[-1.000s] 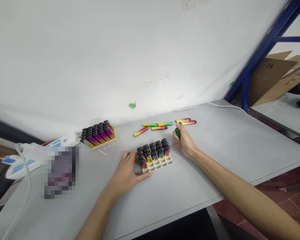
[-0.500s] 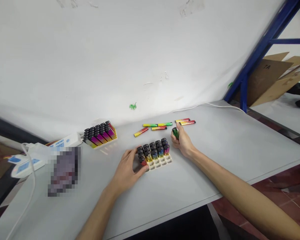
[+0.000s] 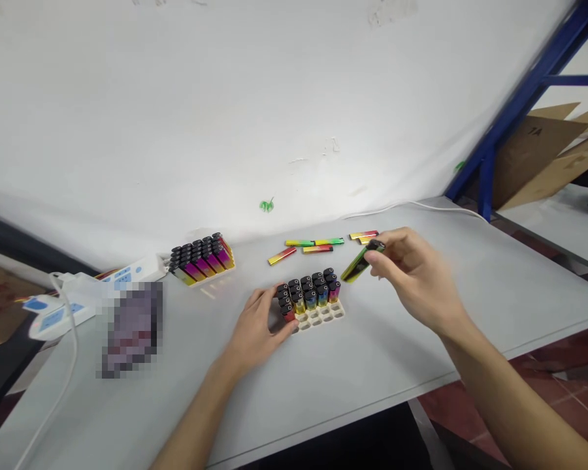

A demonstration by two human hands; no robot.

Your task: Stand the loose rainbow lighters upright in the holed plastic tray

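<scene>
My left hand [image 3: 255,333] wraps round the left side of a pale tray [image 3: 322,321], thumb at its near edge and fingers toward its far end. Several lighters [image 3: 311,299] with black tops stand upright in the tray's holes, and the row nearest me shows bare holes. To the right of the tray and raised above the table, my right hand [image 3: 416,281] pinches a green and yellow lighter [image 3: 355,267] by its black top end. The lighter tilts, its lower end pointing toward the tray.
Loose lighters [image 3: 317,249] lie flat near the wall. At the back left stands a second tray [image 3: 214,279], packed with purple and yellow lighters. Power strips [image 3: 122,277] and a white cable [image 3: 73,352] are farther left, beside a blurred-out item [image 3: 132,329].
My right hand has lifted and turned, moving right; the lighter in it now shows its length, slanting down-left. My left hand remains at the tray. The view has shifted slightly.
</scene>
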